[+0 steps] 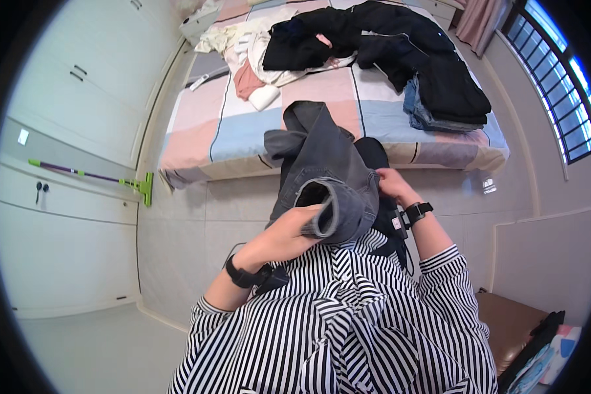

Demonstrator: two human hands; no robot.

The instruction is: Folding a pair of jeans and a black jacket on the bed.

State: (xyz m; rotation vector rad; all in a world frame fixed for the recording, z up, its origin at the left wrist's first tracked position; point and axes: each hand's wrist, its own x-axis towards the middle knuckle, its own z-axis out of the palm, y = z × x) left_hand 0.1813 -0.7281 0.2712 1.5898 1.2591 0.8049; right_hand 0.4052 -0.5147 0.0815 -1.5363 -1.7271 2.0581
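Note:
A pair of dark grey jeans (331, 154) hangs in front of my body, its far end lying near the bed's front edge. One round opening of the jeans faces up toward me. My left hand (287, 231) grips the cloth at the near side of this opening; some of its fingers are hidden by the fabric. On the other side, my right hand (394, 184) pinches the right edge of the jeans, fingers bent and close together. Both wrists wear black straps with small devices.
Ahead is a bed with a checked bedspread (240, 138). Folded dark clothes (450, 92) are stacked at its right, black garments (315, 39) and pale clothes (243, 49) behind. White cabinets (65, 243) and a green-headed mop (146, 189) stand left; a barred window (558, 79) is right.

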